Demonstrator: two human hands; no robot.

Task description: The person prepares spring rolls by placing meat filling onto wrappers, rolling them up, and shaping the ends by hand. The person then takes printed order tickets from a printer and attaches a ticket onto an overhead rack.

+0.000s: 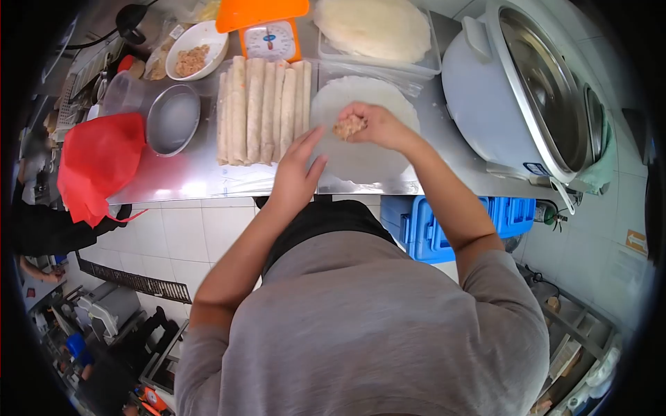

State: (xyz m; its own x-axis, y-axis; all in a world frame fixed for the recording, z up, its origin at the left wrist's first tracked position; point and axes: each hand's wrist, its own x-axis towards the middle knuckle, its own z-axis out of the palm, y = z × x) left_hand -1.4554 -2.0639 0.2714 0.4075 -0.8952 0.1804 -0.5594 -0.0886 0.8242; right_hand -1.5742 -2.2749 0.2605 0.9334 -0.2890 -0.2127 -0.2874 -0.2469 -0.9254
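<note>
My right hand (380, 128) is closed around a clump of minced filling (349, 127), above a thin round wrapper (361, 163) spread on the steel counter. Fingers stretched out and thumb apart, my left hand (297, 168) is by the wrapper's left edge and holds nothing. Just left of the wrapper, several long pale rolls (257, 111) lie side by side on clear plastic. More minced filling (192, 61) sits in a white bowl (218, 50) at the back left. A stack of wrappers (374, 29) rests in a clear plastic tray (436, 59) behind.
An orange kitchen scale (269, 40) stands behind the rolls. Left of them are a round metal bowl (173, 120) and a red bag (104, 161) over the counter edge. A large lidded cooker (479, 97) bounds the right side. Blue bins (430, 232) sit underneath. Other people are at left.
</note>
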